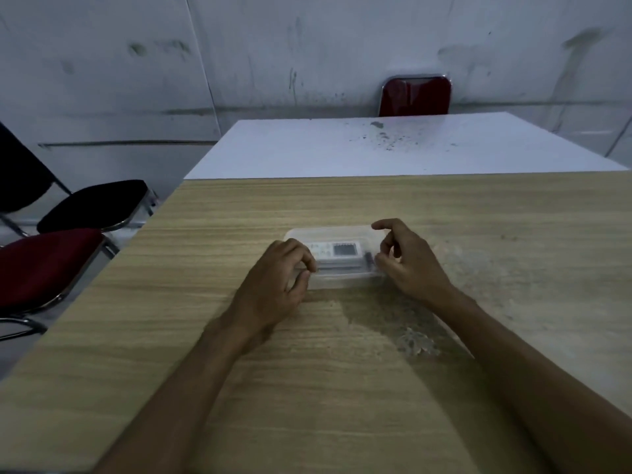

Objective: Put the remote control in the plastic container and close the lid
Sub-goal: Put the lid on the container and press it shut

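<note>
A clear plastic container [337, 280] lies flat on the wooden table [342, 388], with its clear lid [333, 233] resting on top. Inside, seen through the plastic, is a white remote control [337, 252] with a small grey screen. My left hand [280, 278] curls over the container's left end, fingertips and thumb pinching at the lid's rim. My right hand [407, 258] is at the right end, fingers bent, index finger lifted above the far right corner. Whether the lid is snapped down all round I cannot tell.
A white table [393, 148] butts against the wooden one at the back, with a red chair [415, 95] behind it. To the left stand a black chair [95, 205] and a red chair [44, 265]. A grey wall runs behind.
</note>
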